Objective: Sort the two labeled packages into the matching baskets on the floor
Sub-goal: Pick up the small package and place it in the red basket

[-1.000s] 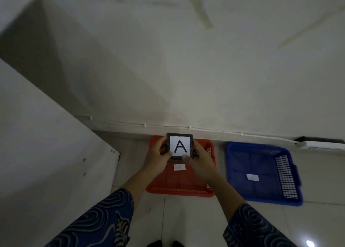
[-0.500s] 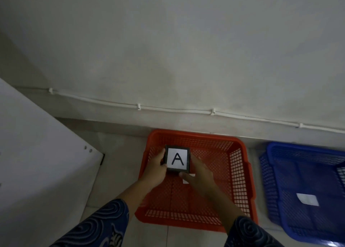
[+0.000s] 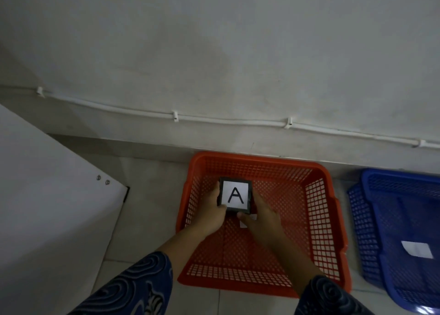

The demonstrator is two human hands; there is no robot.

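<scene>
package: a small black box [image 3: 235, 197] with a white label reading "a" on its upper face, held between both hands over the inside of the orange basket [image 3: 323, 221], toward its far left part; whether it touches the basket floor cannot be told.
package and fingers: the left hand [image 3: 210, 215] is on the box's left edge, thumb at the near left corner; the right hand [image 3: 262, 221] is on its right and near side, thumb just below the near edge.
orange basket: mesh plastic, on the floor against the wall; a white paper slip [image 3: 245, 221] on its bottom shows partly between the hands, its writing hidden.
blue basket: a mesh basket [image 3: 371, 231] just beside the orange one on the right, cut by the frame edge; a white slip [image 3: 417, 249] lies inside, its writing too blurred to read.
floor: pale glossy tiles [image 3: 147, 219].
room: a grey-white wall [image 3: 214, 52] with a thin white cable [image 3: 228, 119] clipped along it above the skirting; a white panel [image 3: 47, 207] with two screws fills the left.
fingers: both hands curled narrowly around the box, pressing its opposite sides.
sleeves: dark blue with a swirl pattern [image 3: 133, 288].
</scene>
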